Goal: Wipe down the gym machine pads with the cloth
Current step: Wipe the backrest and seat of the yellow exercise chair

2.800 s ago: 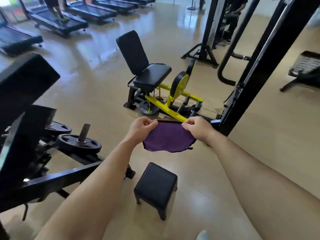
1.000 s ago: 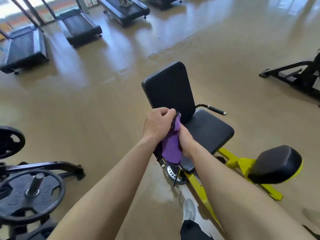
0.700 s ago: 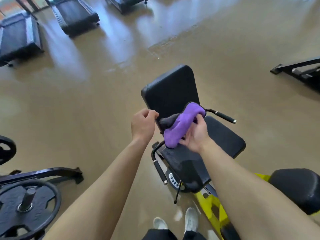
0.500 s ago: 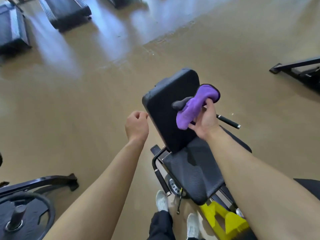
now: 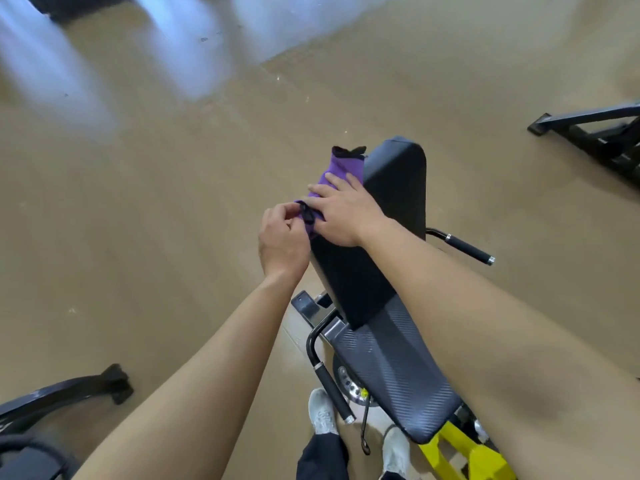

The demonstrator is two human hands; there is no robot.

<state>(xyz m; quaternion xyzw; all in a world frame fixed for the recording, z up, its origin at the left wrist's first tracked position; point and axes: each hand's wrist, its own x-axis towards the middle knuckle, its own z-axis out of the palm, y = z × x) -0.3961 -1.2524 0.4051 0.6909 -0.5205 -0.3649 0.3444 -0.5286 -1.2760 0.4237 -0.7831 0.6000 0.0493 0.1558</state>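
A purple cloth (image 5: 341, 171) with a dark hem lies over the left edge of the black back pad (image 5: 394, 188) of a yellow-framed machine. My right hand (image 5: 344, 211) lies flat on the cloth, fingers spread, pressing it against the pad. My left hand (image 5: 282, 237) pinches the cloth's lower dark-hemmed corner between thumb and fingertips. Below the back pad sits the ribbed black seat pad (image 5: 391, 368), partly hidden by my right forearm.
Black side handles stick out at the seat's left (image 5: 332, 389) and right (image 5: 464, 247). My shoes (image 5: 322, 415) stand on the tan floor beside the yellow frame (image 5: 460, 455). Black machine feet lie at the lower left (image 5: 86, 386) and upper right (image 5: 588, 129).
My right hand has gone from holding the bunched cloth in front of the back pad to pressing it flat on the pad's left edge. My left hand rose and took the cloth's corner.
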